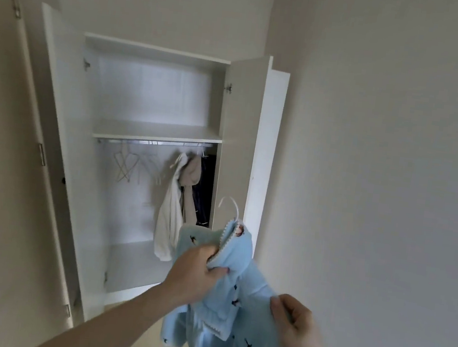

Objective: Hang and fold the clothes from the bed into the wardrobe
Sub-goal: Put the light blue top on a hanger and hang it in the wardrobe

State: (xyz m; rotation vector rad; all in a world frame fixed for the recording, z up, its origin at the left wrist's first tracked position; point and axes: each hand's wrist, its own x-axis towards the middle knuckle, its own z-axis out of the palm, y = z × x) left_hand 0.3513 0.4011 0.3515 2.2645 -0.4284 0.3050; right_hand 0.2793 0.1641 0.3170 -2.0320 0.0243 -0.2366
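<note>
Nearest the camera, the right hand (296, 330) pinches a fold of the light blue garment (236, 312), while the left hand (195, 273) has its grip curled tight round the cloth just below the collar. The garment sits on a white hanger (231, 206), whose hook rises above the collar in front of the open wardrobe (151, 135). Farther in, under the shelf (155, 131), the rail (150, 143) carries empty hangers (134, 163), a white garment (169, 212), a beige one (192, 174) and a dark one (205, 187).
</note>
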